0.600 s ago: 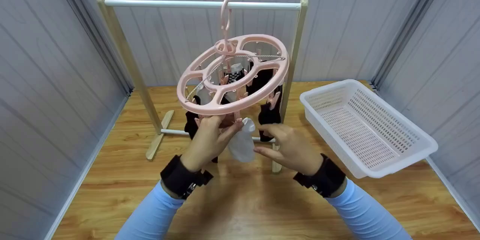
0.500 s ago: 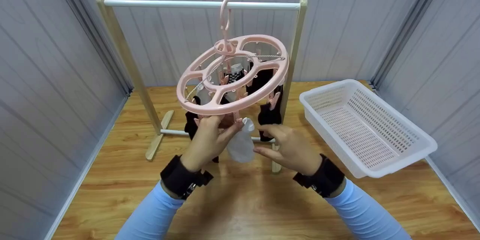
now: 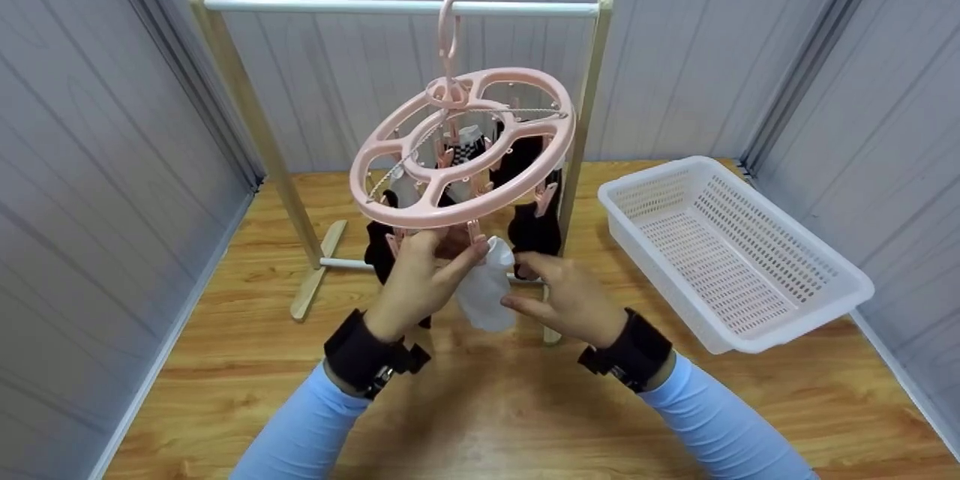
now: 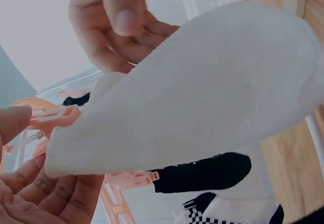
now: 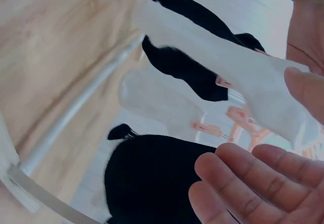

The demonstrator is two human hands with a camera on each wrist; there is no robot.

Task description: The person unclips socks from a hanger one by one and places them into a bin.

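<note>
So there's a round pink plastic sock hanger with clips (image 3: 465,154) hooked on the white rail of a wooden drying rack (image 3: 397,7), sitting tilted with the near edge lower; a white fabric sock (image 3: 486,285) dangles from a pink clip (image 4: 53,117) at that near rim, right between both hands. The left hand (image 3: 420,281) is up under the rim, thumb and fingers pinching the clip where it meets the top of the sock; the left wrist view shows the fingertips right on the clip and the sock's cuff. The right hand (image 3: 570,296) sits just beside the sock on its right side, fingers loosely extended and relaxed, gripping nothing; I can't tell if the fingertips actually touch the fabric; in the right wrist view the palm looks apart from it.

Other stuff: black socks (image 3: 536,229) and a checkered black-and-white sock (image 3: 469,146) hang from other clips further back; a white perforated plastic basket (image 3: 825,262) sits on the wooden floor (image 3: 487,405) well off to the right.
</note>
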